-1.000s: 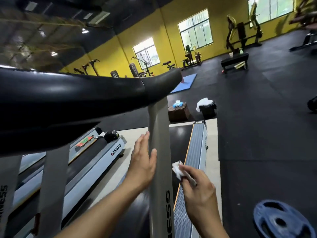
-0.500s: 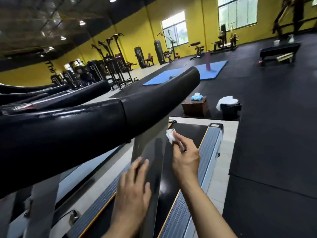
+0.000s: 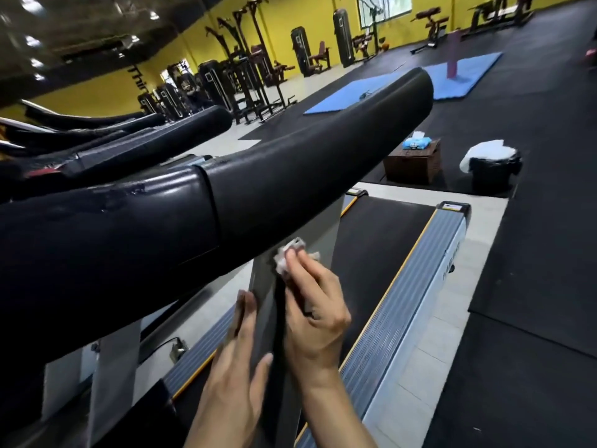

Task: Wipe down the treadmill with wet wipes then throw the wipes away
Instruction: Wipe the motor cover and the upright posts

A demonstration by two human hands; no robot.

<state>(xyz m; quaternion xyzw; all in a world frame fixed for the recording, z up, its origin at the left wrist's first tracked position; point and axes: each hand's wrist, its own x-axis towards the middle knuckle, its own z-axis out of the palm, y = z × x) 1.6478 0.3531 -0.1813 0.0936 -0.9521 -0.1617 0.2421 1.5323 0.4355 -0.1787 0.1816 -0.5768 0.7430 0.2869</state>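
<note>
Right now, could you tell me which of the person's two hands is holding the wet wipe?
The right hand: it pinches the crumpled white wipe against the treadmill upright, just under the black handrail. The left hand lies flat on the upright, holding nothing.

Yellow walls [image 3: 284, 14] – black floor [image 3: 533, 124], blue mat [image 3: 468, 72].

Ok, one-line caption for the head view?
Right hand presses a wet wipe to the treadmill upright, left hand flat against it.

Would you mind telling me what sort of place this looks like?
It looks like a gym: a treadmill in front, weight machines along the yellow wall, and a blue exercise mat on the black floor.
</note>
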